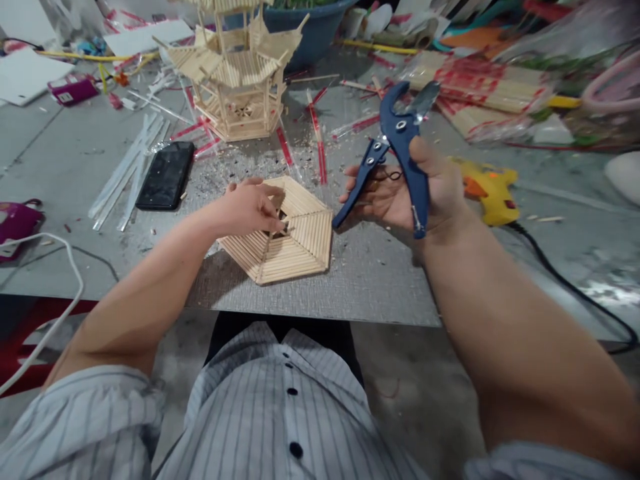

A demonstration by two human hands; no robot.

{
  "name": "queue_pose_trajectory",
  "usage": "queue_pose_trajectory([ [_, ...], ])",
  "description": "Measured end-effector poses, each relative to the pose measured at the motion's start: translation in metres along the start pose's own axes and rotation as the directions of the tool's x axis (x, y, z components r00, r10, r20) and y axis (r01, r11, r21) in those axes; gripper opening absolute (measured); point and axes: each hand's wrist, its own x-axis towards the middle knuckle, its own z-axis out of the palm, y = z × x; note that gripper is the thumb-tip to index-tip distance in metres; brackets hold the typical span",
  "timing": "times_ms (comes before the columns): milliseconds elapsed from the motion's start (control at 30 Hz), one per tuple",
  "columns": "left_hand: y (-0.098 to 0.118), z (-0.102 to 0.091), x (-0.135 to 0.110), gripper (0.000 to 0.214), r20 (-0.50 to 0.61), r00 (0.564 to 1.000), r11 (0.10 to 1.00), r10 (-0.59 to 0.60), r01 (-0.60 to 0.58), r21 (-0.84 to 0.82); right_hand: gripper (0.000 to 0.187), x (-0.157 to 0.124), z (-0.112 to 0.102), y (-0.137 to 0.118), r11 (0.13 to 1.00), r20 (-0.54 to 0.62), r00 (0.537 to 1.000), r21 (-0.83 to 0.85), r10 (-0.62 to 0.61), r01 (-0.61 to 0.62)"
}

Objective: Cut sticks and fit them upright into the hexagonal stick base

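Observation:
A hexagonal panel of thin wooden sticks (300,247) lies flat near the table's front edge, with a small dark opening at its middle. My left hand (255,208) rests over that opening, its fingertips pinched together; whatever is between them is too small to make out. Held up to the right of the panel is a blue pipe cutter (417,177), its jaw and handles spread apart. My right hand (435,183) grips it by one handle, thumb across the front, while the other fingers extend behind toward the second handle.
Behind the panel stands a pagoda model of sticks (240,100). A black phone (166,175) and clear plastic strips (127,170) lie to the left. A yellow glue gun (493,190) with a black cord sits at right, below wrapped stick bundles (480,83). A blue basin (320,30) stands behind.

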Motion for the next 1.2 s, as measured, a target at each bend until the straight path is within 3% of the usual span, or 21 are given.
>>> queue_pose_trajectory([
  [100, 0.005, 0.000, -0.001, 0.014, 0.174, 0.984, 0.998, 0.034, -0.043, 0.045, 0.073, 0.001, 0.000, 0.000, 1.000, -0.015, 1.000, -0.018, 0.004, -0.005],
  [367, 0.007, 0.000, 0.001, 0.013, 0.212, 0.976, 0.997, 0.044, -0.058, 0.059, 0.086, 0.002, 0.002, 0.000, 0.997, -0.090, 0.996, -0.073, 0.020, -0.026],
  [667, 0.007, 0.001, 0.002, 0.014, 0.200, 0.978, 0.996, 0.059, -0.070, 0.048, 0.087, 0.001, 0.005, -0.001, 0.996, -0.087, 0.996, -0.089, -0.005, -0.003],
  [800, 0.007, -0.002, 0.001, 0.016, 0.223, 0.973, 0.995, 0.055, -0.072, 0.071, 0.083, 0.003, 0.001, 0.002, 0.995, -0.077, 0.997, -0.097, -0.001, -0.007],
  [933, 0.008, -0.009, -0.001, 0.023, 0.321, 0.943, 0.990, 0.088, -0.118, 0.078, 0.061, 0.014, -0.009, 0.012, 0.987, -0.069, 0.989, -0.104, -0.132, 0.124],
  [1067, 0.008, -0.012, -0.002, 0.027, 0.339, 0.937, 0.987, 0.085, -0.127, 0.103, 0.073, 0.022, -0.018, 0.017, 0.974, -0.001, 0.981, -0.118, -0.196, 0.194],
  [1200, 0.008, -0.011, -0.001, 0.027, 0.343, 0.936, 0.985, 0.077, -0.124, 0.117, 0.065, 0.021, -0.020, 0.015, 0.972, 0.000, 0.988, -0.179, -0.156, 0.153],
])
